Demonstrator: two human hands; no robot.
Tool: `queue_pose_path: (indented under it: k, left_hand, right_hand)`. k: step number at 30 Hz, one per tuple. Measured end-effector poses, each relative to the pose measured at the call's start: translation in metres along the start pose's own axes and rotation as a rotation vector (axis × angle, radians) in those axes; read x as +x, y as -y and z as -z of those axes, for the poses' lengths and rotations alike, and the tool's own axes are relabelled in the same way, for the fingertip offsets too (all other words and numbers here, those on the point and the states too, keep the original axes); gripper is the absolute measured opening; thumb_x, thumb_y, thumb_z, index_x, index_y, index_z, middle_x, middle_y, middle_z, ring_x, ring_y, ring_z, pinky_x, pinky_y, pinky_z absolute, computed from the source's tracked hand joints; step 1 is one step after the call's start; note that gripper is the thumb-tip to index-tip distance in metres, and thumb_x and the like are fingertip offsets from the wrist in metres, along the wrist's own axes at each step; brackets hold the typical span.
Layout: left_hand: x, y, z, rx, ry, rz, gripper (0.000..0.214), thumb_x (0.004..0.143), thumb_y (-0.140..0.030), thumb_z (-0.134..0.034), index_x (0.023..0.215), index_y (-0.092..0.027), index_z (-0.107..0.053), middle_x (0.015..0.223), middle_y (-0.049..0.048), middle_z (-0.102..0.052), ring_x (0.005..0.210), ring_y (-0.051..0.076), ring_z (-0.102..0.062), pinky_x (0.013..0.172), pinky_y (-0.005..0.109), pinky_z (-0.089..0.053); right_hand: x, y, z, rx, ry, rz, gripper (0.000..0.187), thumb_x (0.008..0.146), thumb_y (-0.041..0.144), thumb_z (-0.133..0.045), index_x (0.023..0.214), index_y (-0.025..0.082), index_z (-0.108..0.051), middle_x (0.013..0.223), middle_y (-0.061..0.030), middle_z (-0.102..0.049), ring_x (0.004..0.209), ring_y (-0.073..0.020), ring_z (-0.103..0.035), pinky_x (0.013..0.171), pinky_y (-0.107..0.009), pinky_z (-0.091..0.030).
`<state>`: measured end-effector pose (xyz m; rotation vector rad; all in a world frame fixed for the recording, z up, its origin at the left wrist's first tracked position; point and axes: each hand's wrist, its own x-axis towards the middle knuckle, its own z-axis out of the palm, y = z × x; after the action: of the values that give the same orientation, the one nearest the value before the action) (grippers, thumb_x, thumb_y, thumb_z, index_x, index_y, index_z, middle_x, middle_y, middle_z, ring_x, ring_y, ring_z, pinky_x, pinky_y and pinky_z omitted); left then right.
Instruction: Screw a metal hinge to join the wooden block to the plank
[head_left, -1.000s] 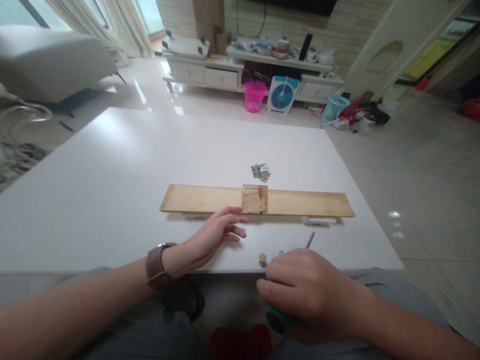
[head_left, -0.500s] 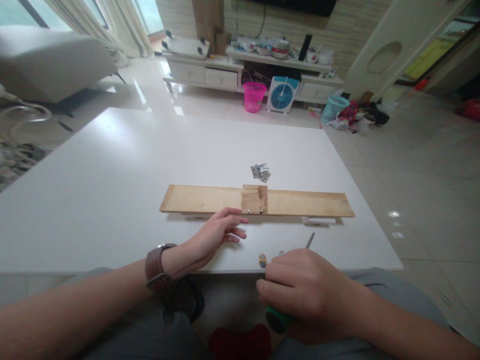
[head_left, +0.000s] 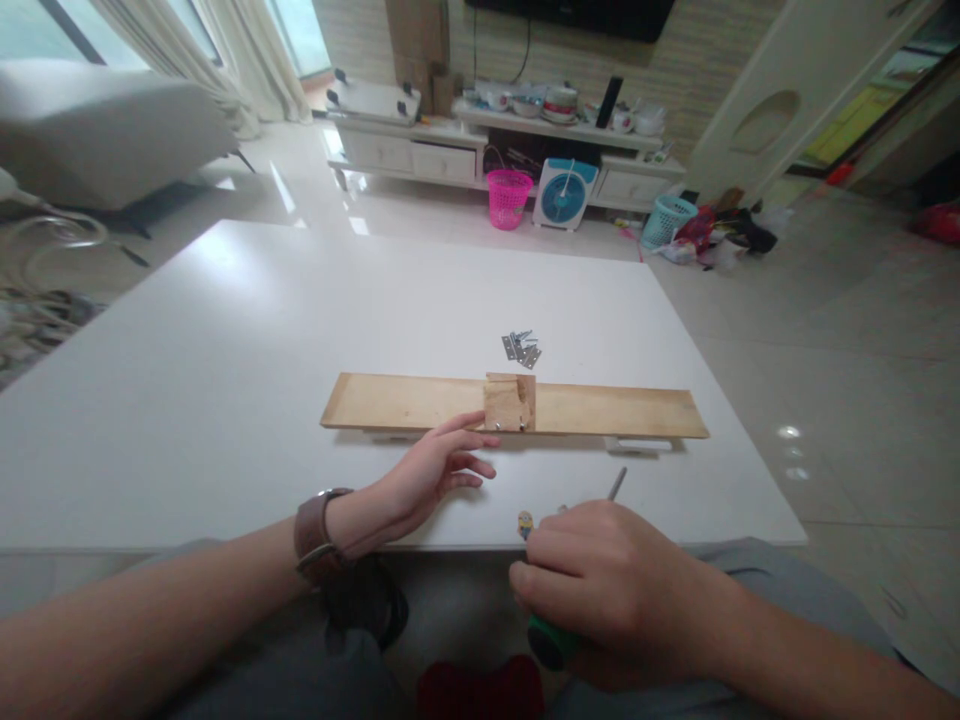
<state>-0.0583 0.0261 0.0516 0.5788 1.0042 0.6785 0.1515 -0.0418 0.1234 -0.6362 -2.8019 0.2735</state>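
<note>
Across the tiled living room from me, a long white cabinet (head_left: 444, 163) lines the far wall; nearer, a white table (head_left: 300, 330) fills most of my view. The wooden board (head_left: 409, 402) lies across its near half; I judge it stiff and fairly light, best taken at both ends or along its long edges. Beyond the table, I can't make out what the pink basket (head_left: 508, 203) or the pale blue basket (head_left: 667, 222) holds.

My right hand (head_left: 622, 570) is wrapped around a screwdriver (head_left: 553, 642), whose green handle should give a firm hold. My left hand (head_left: 431, 468) has its fingers loosely spread, gripping nothing, one fingertip beside the wooden block (head_left: 505, 403) at the board's middle. That block looks rough on top, so I'd pinch its sides. Just beyond, metal hinges (head_left: 530, 356) look thin, rigid, perhaps slippery, with screws (head_left: 525, 336) among them.
</note>
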Motion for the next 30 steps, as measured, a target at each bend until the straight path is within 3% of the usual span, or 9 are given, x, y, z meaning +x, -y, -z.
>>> queue_pose_path:
  k: [15,30]
  left_hand:
    - [0.0008,0.0014,0.001,-0.067,0.043,-0.008,0.048,0.086,-0.015,-0.065,0.132,-0.021,-0.056,0.115,0.0101,-0.073,0.073,0.014,-0.069,0.065,0.024,-0.053]
    - [0.0008,0.0046,0.0022,-0.029,0.045,0.007,0.048,0.084,-0.016,-0.067,0.13,-0.023,-0.055,0.113,0.0088,-0.072,0.074,0.014,-0.07,0.065,0.024,-0.051]
  right_hand:
    - [0.0004,-0.0005,-0.0006,0.022,-0.055,0.001,0.012,0.082,0.012,-0.048,0.078,0.021,-0.054,0.067,0.0032,-0.055,0.058,-0.0138,-0.037,0.051,-0.033,-0.022]
    - [-0.0004,-0.0018,-0.0019,0.003,-0.021,-0.007,0.007,0.083,0.015,-0.052,0.079,0.021,-0.054,0.069,0.0044,-0.056,0.059,-0.0126,-0.04,0.052,-0.032,-0.022]
